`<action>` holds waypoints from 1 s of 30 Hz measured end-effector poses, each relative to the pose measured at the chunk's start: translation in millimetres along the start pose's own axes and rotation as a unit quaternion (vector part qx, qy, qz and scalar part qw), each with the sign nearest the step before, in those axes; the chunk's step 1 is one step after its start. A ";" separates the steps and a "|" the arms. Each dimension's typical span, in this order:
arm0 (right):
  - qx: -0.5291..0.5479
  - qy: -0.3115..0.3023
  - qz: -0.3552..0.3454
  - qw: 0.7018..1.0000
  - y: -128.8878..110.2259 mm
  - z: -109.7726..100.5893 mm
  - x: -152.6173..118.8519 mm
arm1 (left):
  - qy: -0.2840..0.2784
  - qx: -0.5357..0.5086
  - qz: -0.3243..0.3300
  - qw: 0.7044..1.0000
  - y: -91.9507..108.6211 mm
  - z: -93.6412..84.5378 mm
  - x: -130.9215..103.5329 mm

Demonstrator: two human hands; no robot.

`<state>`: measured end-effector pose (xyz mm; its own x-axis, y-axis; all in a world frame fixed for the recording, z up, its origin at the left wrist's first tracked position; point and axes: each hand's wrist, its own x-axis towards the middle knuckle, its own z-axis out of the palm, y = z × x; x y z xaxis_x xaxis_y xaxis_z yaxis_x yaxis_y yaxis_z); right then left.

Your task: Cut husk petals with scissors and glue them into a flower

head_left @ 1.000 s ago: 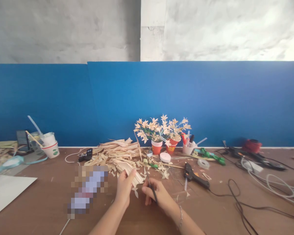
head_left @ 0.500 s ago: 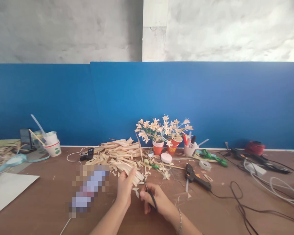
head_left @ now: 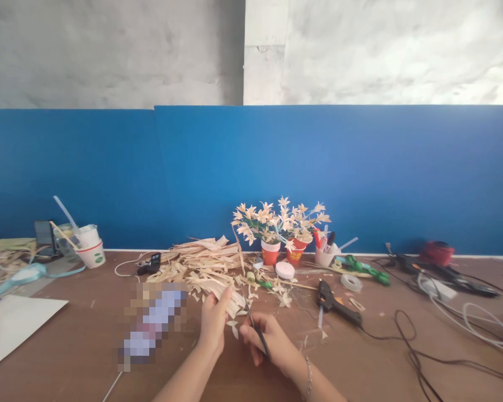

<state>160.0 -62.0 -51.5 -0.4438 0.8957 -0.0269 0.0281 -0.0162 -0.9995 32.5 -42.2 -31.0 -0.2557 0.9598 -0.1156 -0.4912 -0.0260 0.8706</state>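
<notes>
The right hand grasps dark-handled scissors, their blades pointing away from the body, while the left hand pinches a pale, dry-looking strip between thumb and fingers. The strip juts out past the left thumb, its end just beside the blades; whether they touch it, I cannot tell. Small pale cut pieces lie below that end, on the brown table. To the left are a pixelated object and a white sheet; to the right, a black glue gun with its cord. Directly beyond the hands, a heap of similar strips crowds the tabletop. Farther back stand two red cups of pale flowers and a white cup holding tools. A blue partition closes off the table's far edge, with a grey wall behind it.
</notes>
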 end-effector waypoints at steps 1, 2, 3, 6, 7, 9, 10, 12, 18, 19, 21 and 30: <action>0.001 0.000 0.000 1.000 0.4 -0.4 0.0 | 0.000 -0.003 -0.004 1.000 1.2 0.5 -0.3; 0.002 -0.001 0.000 1.000 0.8 -0.8 0.1 | 0.000 -0.006 -0.009 1.000 2.4 0.9 -0.4; 0.002 -0.002 0.001 1.000 1.1 -1.2 0.1 | 0.001 -0.007 -0.015 1.000 3.4 1.0 -0.4; -0.003 -0.005 0.007 1.000 0.5 -2.2 -0.2 | -0.001 -0.004 -0.031 1.000 5.2 0.1 0.8; -0.007 -0.005 0.010 1.000 -0.4 -2.6 -0.5 | -0.002 0.000 -0.034 0.999 5.5 -0.7 1.6; -0.017 -0.009 0.014 1.000 -2.9 -3.7 -1.5 | -0.006 0.012 -0.037 0.999 5.6 -2.6 3.9; -0.022 -0.012 0.016 1.000 -4.4 -4.2 -2.1 | -0.009 0.019 -0.039 0.999 5.5 -3.6 5.2; -0.035 -0.017 0.020 0.999 -6.9 -5.4 -3.4 | -0.017 0.029 -0.046 0.998 5.3 -5.6 7.9; -0.040 -0.028 0.030 0.998 -8.2 -6.8 -5.0 | -0.020 0.039 -0.052 0.998 2.2 -10.3 13.5; -0.037 -0.029 0.031 0.998 -7.9 -6.7 -4.9 | -0.017 0.038 -0.051 0.998 1.5 -10.7 13.9; -0.031 -0.028 0.033 0.999 -7.1 -6.5 -4.7 | -0.010 0.036 -0.053 0.998 0.7 -11.2 14.4; -0.029 -0.053 0.043 0.997 -6.9 -10.8 -5.2 | -0.035 0.052 -0.070 0.996 4.5 -12.1 14.8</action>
<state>171.8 -61.7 -44.3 -0.5291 0.8403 -0.1181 0.1210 -0.0630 -0.9906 16.5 -31.5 -34.5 -0.1302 0.9692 -0.2089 -0.4276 0.1352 0.8938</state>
